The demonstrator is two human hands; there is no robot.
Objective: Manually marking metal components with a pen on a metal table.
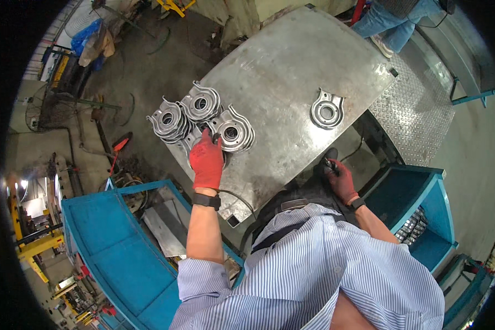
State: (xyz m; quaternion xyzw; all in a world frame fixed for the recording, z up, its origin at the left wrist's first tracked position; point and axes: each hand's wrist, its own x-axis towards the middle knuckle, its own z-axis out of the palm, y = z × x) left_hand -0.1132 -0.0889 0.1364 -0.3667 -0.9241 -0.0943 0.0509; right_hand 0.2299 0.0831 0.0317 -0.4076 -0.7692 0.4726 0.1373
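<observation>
My left hand (208, 160), in a red glove, is over the nearest of several stacks of round stamped metal brackets at the table's left end. Its fingers are bent round the edge of a bracket (189, 138), mostly covered by the glove. Close around it are a left stack (166, 122), a far stack (201, 100) and a right stack (237, 132) of these brackets. My right hand (342, 181), also red-gloved, is curled by my waist, off the table edge. Something small and dark shows at its fingertips, too small to name. One separate bracket (335, 116) lies farther right.
The steel table (291, 60) slants away to the upper right. A blue metal bin (121, 258) stands at lower left; a blue cart (443, 206) holding dark metal parts is at right. A person in jeans (388, 25) stands beyond the table, near a tread-plate platform (412, 115).
</observation>
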